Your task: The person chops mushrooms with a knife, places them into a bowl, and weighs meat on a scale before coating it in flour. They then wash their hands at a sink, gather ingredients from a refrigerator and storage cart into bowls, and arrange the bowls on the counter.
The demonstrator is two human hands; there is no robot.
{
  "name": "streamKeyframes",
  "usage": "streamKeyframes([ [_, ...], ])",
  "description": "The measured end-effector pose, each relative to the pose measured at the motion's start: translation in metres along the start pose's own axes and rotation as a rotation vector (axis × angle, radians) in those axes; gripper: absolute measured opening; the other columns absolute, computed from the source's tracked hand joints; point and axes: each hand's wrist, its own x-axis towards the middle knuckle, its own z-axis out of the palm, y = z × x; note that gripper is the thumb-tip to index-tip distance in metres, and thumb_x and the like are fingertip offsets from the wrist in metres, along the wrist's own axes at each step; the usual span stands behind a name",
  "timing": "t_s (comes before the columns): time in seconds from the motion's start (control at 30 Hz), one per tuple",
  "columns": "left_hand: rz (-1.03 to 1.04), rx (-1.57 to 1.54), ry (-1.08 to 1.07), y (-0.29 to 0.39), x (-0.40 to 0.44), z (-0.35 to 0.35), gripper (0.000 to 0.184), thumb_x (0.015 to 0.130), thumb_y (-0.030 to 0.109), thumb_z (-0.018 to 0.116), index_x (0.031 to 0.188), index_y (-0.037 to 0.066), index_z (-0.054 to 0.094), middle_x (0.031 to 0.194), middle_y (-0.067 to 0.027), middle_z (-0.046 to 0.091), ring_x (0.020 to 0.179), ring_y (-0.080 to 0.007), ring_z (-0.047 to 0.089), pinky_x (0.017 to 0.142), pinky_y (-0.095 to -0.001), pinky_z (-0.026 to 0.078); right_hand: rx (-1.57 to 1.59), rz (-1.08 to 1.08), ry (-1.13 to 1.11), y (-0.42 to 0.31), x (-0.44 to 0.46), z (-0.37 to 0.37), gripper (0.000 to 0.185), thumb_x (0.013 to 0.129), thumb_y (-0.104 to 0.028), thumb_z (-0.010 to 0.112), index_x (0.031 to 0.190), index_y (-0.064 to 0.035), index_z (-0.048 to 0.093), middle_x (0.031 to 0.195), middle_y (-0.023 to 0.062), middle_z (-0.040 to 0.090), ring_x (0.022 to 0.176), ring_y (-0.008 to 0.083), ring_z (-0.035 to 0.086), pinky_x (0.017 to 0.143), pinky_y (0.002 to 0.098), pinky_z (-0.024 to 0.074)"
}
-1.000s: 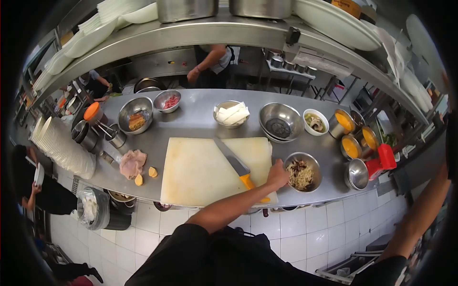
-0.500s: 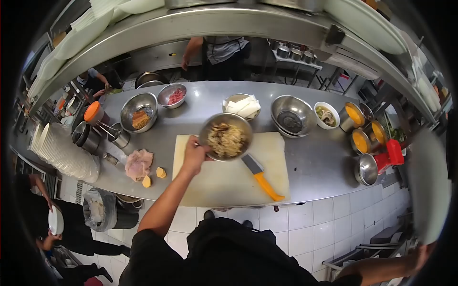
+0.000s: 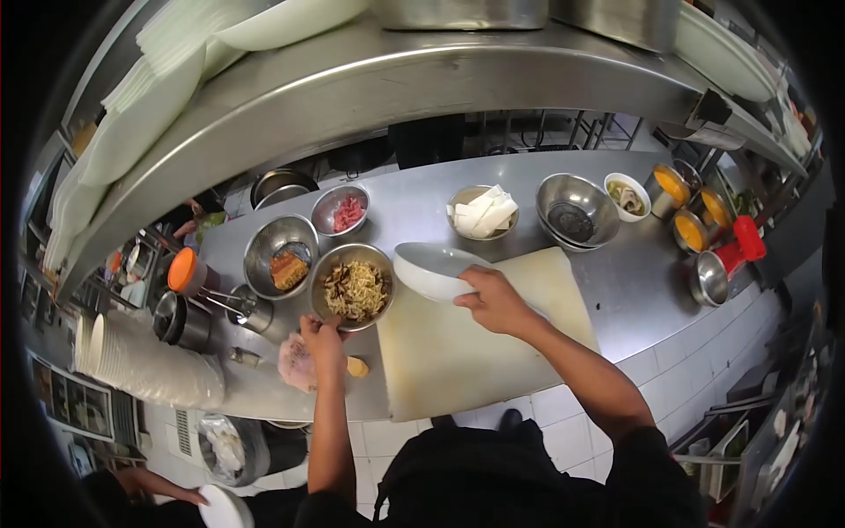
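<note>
My left hand (image 3: 324, 341) is closed on the near rim of a steel bowl (image 3: 319, 310) filled with pale shredded food and darker strips (image 3: 356, 289). In my right hand (image 3: 495, 301) is a white bowl (image 3: 429, 280), tilted, its rim pinched between thumb and fingers. It is over the far part of the white cutting board (image 3: 475, 361). Below the steel bowl lie a piece of raw pale meat (image 3: 297, 363), partly covered by my left hand, and a yellowish piece (image 3: 356, 366). No knife shows now.
Behind stand steel bowls with red meat strips (image 3: 348, 213), a browned piece (image 3: 289, 271) and white slabs (image 3: 484, 213). Stacked steel bowls (image 3: 576, 211) and a soup bowl (image 3: 627, 195) are at right. A steel shelf (image 3: 396, 75) overhangs the counter. Another person's hand holds a white plate (image 3: 227, 509).
The steel bowl has moved left off the board, beside the browned piece's bowl. My right hand has come in from the far right with the white bowl. The orange-handled knife no longer shows.
</note>
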Motion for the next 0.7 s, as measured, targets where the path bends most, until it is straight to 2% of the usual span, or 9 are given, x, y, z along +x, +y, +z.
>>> streamKeyframes([
  [0.07, 0.050, 0.032, 0.013, 0.010, 0.011, -0.019, 0.021, 0.076, -0.003, 0.053, 0.088, 0.006, 0.038, 0.085, -0.0075, 0.051, 0.068, -0.0163, 0.056, 0.050, -0.0287, 0.054, -0.198, -0.125, 0.031, 0.018, 0.018, 0.030, 0.017, 0.072, 0.001, 0.061, 0.088, 0.0009, 0.057, 0.088, 0.0151, 0.055, 0.086, 0.0324, 0.054, 0.076, 0.0433, 0.0382],
  [0.2, 0.141, 0.053, 0.030, 0.042, 0.027, -0.025, 0.021, 0.076, -0.002, 0.055, 0.090, 0.006, 0.042, 0.087, -0.0068, 0.053, 0.070, -0.0155, 0.057, 0.053, -0.0293, 0.055, -0.328, -0.158, 0.040, 0.050, 0.048, 0.075, 0.013, 0.070, -0.001, 0.062, 0.082, -0.0024, 0.056, 0.082, 0.0116, 0.054, 0.084, 0.0297, 0.051, 0.076, 0.0420, 0.0341],
  [0.27, 0.123, 0.033, 0.006, 0.047, 0.042, -0.013, 0.021, 0.076, -0.002, 0.055, 0.090, 0.005, 0.043, 0.088, -0.0068, 0.053, 0.072, -0.0164, 0.057, 0.054, -0.0301, 0.056, -0.415, -0.186, 0.049, 0.061, 0.055, 0.092, 0.013, 0.069, 0.000, 0.061, 0.080, -0.0019, 0.055, 0.080, 0.0111, 0.053, 0.084, 0.0302, 0.051, 0.074, 0.0418, 0.0353],
  [0.33, 0.048, 0.032, -0.128, 0.049, 0.052, 0.013, 0.025, 0.074, -0.003, 0.056, 0.094, 0.004, 0.043, 0.093, -0.0083, 0.053, 0.080, -0.0203, 0.058, 0.058, -0.0338, 0.056, -0.468, -0.214, 0.075, 0.072, 0.062, 0.107, 0.013, 0.066, 0.001, 0.060, 0.079, -0.0012, 0.056, 0.082, 0.0113, 0.054, 0.084, 0.0301, 0.051, 0.077, 0.0425, 0.0357],
  [0.47, -0.065, 0.051, -0.258, -0.001, 0.088, 0.077, 0.024, 0.074, -0.007, 0.052, 0.091, 0.002, 0.038, 0.089, -0.0133, 0.052, 0.070, -0.0231, 0.060, 0.049, -0.0324, 0.056, -0.592, -0.184, 0.057, 0.096, 0.070, 0.113, 0.015, 0.061, 0.001, 0.058, 0.076, -0.0005, 0.059, 0.085, 0.0122, 0.055, 0.086, 0.0306, 0.052, 0.079, 0.0419, 0.0380],
  [0.57, -0.060, 0.087, -0.289, -0.022, 0.092, 0.098, 0.024, 0.073, -0.007, 0.049, 0.092, 0.000, 0.035, 0.088, -0.0169, 0.051, 0.068, -0.0259, 0.061, 0.049, -0.0343, 0.057, -0.430, -0.010, 0.235, 0.097, 0.071, 0.088, 0.013, 0.062, -0.001, 0.058, 0.074, -0.0002, 0.061, 0.086, 0.0131, 0.056, 0.087, 0.0321, 0.053, 0.079, 0.0427, 0.0396],
  [0.63, -0.057, 0.051, -0.291, -0.033, 0.093, 0.103, 0.024, 0.073, -0.008, 0.048, 0.092, -0.001, 0.034, 0.089, -0.0187, 0.050, 0.066, -0.0269, 0.061, 0.049, -0.0348, 0.057, -0.542, 0.214, 0.533, 0.081, 0.067, 0.046, 0.023, 0.065, -0.003, 0.059, 0.087, 0.0023, 0.058, 0.088, 0.0173, 0.055, 0.089, 0.0345, 0.051, 0.080, 0.0450, 0.0395],
  [0.7, -0.058, 0.078, -0.303, -0.033, 0.087, 0.107, 0.025, 0.073, -0.007, 0.048, 0.092, -0.001, 0.033, 0.090, -0.0192, 0.050, 0.067, -0.0273, 0.061, 0.048, -0.0347, 0.057, -0.453, 0.333, 0.995, 0.095, 0.071, 0.029, 0.035, 0.070, -0.005, 0.060, 0.102, 0.0063, 0.050, 0.095, 0.0236, 0.053, 0.089, 0.0379, 0.052, 0.085, 0.0460, 0.0392],
])
